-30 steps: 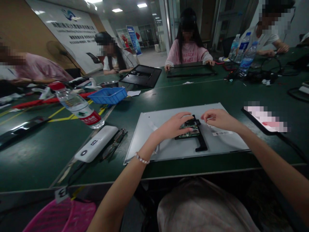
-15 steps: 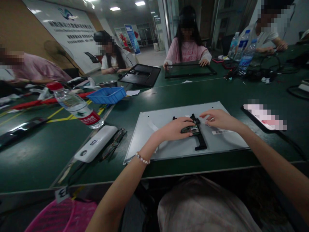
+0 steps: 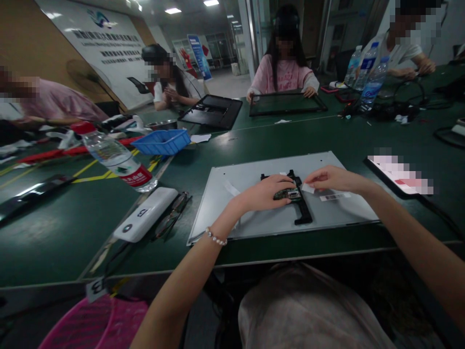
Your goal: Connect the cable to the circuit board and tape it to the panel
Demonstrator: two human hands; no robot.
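A white flat panel (image 3: 254, 228) lies on the table in front of me. On it sits a black bracket (image 3: 304, 213) with a green circuit board (image 3: 293, 194) at its middle. My left hand (image 3: 272, 191) holds the circuit board from the left, its thumb and fingers at either side and partly covering it. My right hand (image 3: 329, 178) is closed in a pinch on a small white strip (image 3: 308, 188), just right of the bracket. A clear strip with a printed label (image 3: 333, 196) lies on the panel below the right hand.
Left of the panel are eyeglasses (image 3: 172, 215), a white power bank (image 3: 145, 213), a tilted water bottle (image 3: 116, 157) and a blue tray (image 3: 162, 142). A phone (image 3: 392, 177) lies right. Across the table, a person holds a black frame (image 3: 286, 114); other people sit nearby.
My right hand's fingers have closed into a pinch, and the white strip now shows clearly below them. The left hand stays on the circuit board. The person at the back left has brought both hands together.
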